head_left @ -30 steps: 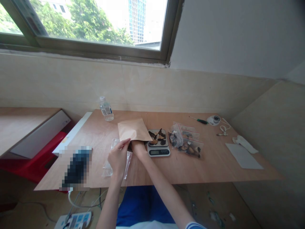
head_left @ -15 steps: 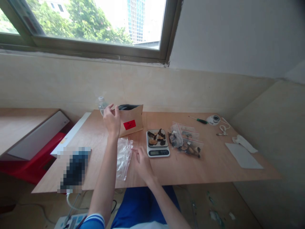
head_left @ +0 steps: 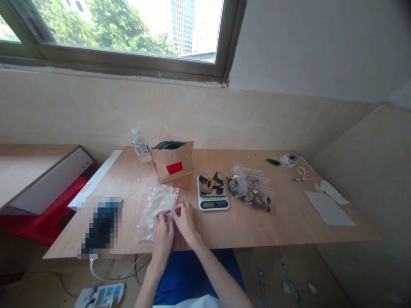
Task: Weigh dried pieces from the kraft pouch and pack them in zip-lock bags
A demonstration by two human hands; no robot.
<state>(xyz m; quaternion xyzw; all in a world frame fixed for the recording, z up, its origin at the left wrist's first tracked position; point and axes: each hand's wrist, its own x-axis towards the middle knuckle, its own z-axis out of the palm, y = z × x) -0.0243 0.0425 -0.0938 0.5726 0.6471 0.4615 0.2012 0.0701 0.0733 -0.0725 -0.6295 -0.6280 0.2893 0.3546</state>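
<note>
Clear zip-lock bags lie flat in a stack near the table's front edge. My left hand is over their right edge, its fingers pinched on the edge of a bag. Close against it, my right hand pinches the same zip edge with thumb and fingertips. Behind the bags stands an open brown paper pouch with a red label. Right of my hands, a white kitchen scale bears dried dark and tan slices. Several filled zip-lock bags of similar pieces lie beside it.
A water bottle stands behind the pouch's left side. A blurred-out dark object lies at the left. On the right are a screwdriver, a white camera with cable, a white sheet and a white cloth.
My left hand has come down from beside the paper pouch to the bag stack, uncovering the bottle. My right hand has shifted slightly left and now meets it at the bags' edge.
</note>
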